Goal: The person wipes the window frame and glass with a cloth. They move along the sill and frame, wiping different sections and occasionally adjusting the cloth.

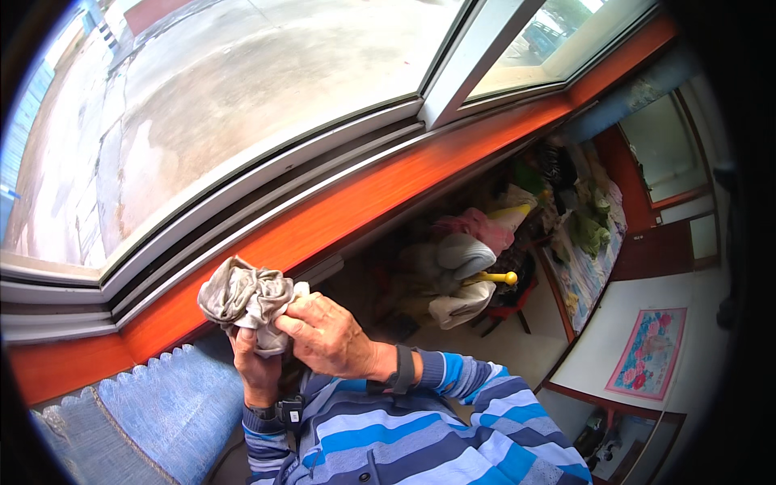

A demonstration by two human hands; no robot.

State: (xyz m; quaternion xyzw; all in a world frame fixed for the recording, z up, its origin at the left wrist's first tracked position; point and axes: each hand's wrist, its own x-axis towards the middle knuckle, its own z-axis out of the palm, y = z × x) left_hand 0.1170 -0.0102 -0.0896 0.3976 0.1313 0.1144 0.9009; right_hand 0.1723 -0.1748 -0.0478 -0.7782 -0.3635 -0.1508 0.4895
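A crumpled grey-beige cloth (pixel 242 295) is bunched up above the orange window sill, with paler folds hanging on its lower side. From underneath, my left hand (pixel 257 368) grips it, the thumb pressed up against the folds. My right hand (pixel 331 335) has its fingers curled onto the cloth's right side, pinching a pale part of it. Dark bands circle both wrists, below striped sleeves. The folds hide some of the left fingers.
The orange sill (pixel 388 190) runs beneath a sliding window with a white frame (pixel 440 97). A blue curtain (pixel 174 404) hangs at lower left. Right of me, clothes (pixel 469 250) and a yellow-knobbed pole end (pixel 508 278) stand near a bed (pixel 594 283) and a white cabinet (pixel 602 343).
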